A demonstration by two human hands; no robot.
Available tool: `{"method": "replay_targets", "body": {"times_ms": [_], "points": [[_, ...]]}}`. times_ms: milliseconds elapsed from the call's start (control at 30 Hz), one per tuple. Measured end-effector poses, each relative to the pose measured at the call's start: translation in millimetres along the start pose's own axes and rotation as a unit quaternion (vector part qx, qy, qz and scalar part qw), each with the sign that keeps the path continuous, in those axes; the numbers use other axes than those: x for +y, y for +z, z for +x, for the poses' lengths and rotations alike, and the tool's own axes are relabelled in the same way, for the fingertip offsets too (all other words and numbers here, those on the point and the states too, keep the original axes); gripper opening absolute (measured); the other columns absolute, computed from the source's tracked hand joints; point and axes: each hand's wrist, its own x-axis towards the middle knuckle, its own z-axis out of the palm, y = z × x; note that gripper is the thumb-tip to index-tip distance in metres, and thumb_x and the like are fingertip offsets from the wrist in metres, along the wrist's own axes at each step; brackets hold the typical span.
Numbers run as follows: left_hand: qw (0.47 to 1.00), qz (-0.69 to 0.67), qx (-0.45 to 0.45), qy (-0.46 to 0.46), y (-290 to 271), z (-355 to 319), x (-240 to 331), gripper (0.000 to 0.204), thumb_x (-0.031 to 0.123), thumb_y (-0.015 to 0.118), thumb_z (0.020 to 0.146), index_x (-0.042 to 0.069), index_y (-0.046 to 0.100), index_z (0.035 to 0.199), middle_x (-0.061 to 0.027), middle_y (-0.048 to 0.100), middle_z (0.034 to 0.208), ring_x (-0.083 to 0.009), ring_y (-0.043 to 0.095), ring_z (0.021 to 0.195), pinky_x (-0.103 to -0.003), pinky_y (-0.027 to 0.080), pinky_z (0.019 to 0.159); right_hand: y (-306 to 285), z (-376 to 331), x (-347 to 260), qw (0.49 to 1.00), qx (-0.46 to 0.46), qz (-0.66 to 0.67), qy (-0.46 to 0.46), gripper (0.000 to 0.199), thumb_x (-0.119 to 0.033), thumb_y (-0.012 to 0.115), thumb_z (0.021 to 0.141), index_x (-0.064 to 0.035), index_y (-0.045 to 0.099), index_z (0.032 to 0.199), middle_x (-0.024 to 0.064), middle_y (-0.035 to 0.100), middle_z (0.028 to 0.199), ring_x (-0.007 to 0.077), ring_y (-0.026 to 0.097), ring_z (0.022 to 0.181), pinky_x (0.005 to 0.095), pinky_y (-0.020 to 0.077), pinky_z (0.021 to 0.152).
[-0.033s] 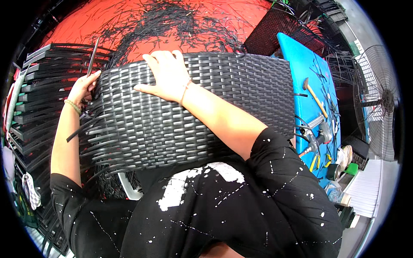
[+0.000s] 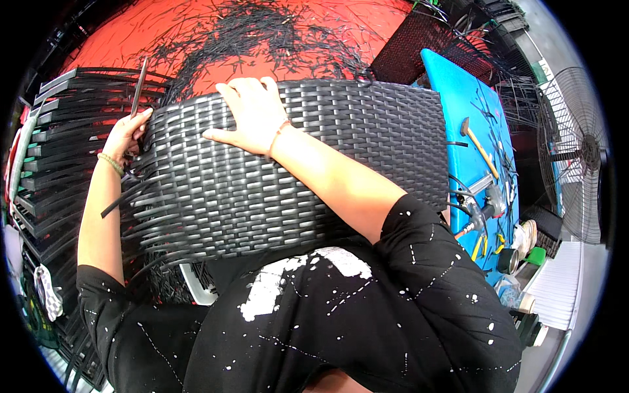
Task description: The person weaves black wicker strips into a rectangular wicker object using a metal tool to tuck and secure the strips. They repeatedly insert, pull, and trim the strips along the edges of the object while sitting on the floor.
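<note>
Left hand: your left hand (image 2: 128,136) is curled closed around a slim, pointed metal tool (image 2: 139,90), with the point sticking up above your fingers; it sits at the panel's upper left corner, close by the loose strip ends.
Right hand: your right hand (image 2: 254,112) is open, fingers spread and thumb out to the left, palm down on the weave near the upper edge.
Woven panel: the black woven panel (image 2: 275,203) lies right in front of you, across your body, its lower edge by your shirt (image 2: 354,321).
Strip ends: loose black strip ends (image 2: 124,196) poke out along the panel's left side, below your left hand.
Wrists: you wear a beaded bracelet (image 2: 110,161) on the left and a thin band (image 2: 282,130) on the right.
Left side: a row of dark slats (image 2: 59,134) stands beyond your left forearm.
Far side: black scraps (image 2: 249,33) lie scattered over a red surface (image 2: 118,39).
Blue worktop: on the worktop (image 2: 452,92) to the panel's right, you have a wooden-handled hammer (image 2: 481,147) and yellow-handled tools (image 2: 481,247).
Far right: a round fan (image 2: 590,154) stands past the worktop.
</note>
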Motion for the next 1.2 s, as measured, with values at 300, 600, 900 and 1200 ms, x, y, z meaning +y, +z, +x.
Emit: {"method": "replay_targets", "body": {"times_ms": [300, 600, 900, 1200], "points": [[0.990, 0.010, 0.087, 0.114, 3, 2, -5, 0.031, 0.029, 0.067, 0.084, 0.018, 0.052, 0.060, 0.0121, 0.041, 0.051, 0.0015, 0.029, 0.042, -0.017, 0.018, 0.041, -2, -2, 3, 1.000, 0.013, -0.005, -0.002, 0.078, -0.063, 0.057, 0.076, -0.0062, 0.046, 0.128, 0.0096, 0.050, 0.120, 0.0226, 0.043, 0.117, 0.0414, 0.0231, 0.103], [0.992, 0.023, 0.074, 0.099, -5, 2, -18, 0.031, 0.033, 0.065, 0.086, 0.018, 0.053, 0.061, 0.0122, 0.039, 0.049, 0.0008, 0.028, 0.040, -0.019, 0.017, 0.040, -52, -6, 83, 0.986, 0.130, 0.068, -0.079, 0.021, -0.022, 0.067, 0.078, -0.0078, 0.068, 0.093, 0.0103, 0.065, 0.095, 0.0261, 0.062, 0.092, 0.0342, 0.0495, 0.083], [0.992, 0.005, 0.071, 0.102, -3, 11, -24, 0.030, 0.034, 0.065, 0.086, 0.018, 0.053, 0.063, 0.0126, 0.040, 0.050, 0.0017, 0.029, 0.040, -0.017, 0.017, 0.040, -138, -31, 197, 0.944, -0.156, 0.161, 0.240, 0.030, -0.035, 0.075, 0.076, -0.0055, 0.072, 0.083, 0.0015, 0.068, 0.075, 0.0077, 0.061, 0.071, 0.0243, 0.0480, 0.071], [0.991, 0.033, 0.062, 0.113, -5, 10, -19, 0.028, 0.030, 0.065, 0.086, 0.018, 0.054, 0.063, 0.0125, 0.042, 0.053, 0.0012, 0.030, 0.042, -0.017, 0.019, 0.041, -148, -9, 184, 0.926, -0.232, -0.085, 0.286, 0.036, -0.041, 0.074, 0.072, -0.0076, 0.063, 0.065, 0.0064, 0.063, 0.064, 0.0174, 0.060, 0.062, 0.0329, 0.0485, 0.063]]}}
